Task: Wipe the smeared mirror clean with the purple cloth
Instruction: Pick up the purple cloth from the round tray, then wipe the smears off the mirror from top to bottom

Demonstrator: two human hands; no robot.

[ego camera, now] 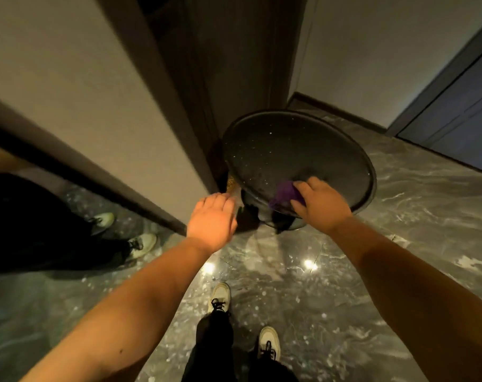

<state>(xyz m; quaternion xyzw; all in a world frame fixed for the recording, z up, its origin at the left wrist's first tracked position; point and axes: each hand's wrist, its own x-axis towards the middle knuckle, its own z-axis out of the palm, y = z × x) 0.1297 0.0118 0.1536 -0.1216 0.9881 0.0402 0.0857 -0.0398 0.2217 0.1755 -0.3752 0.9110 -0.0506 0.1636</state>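
Note:
A round dark-framed mirror (pixel 289 150) stands on the floor, leaning back against a dark door frame; white specks and smears dot its glass. My right hand (pixel 321 204) presses a crumpled purple cloth (pixel 285 195) against the lower part of the glass. My left hand (pixel 212 220) hovers just left of the mirror's lower rim with fingers spread, holding nothing. Whether it touches the rim is unclear.
A pale wall (pixel 82 100) with a dark baseboard runs along the left. A blue-grey door (pixel 460 111) stands at the far right. The floor is glossy grey marble (pixel 344 271). My two shoes (pixel 220 296) are below, and their reflection (pixel 140 245) shows at left.

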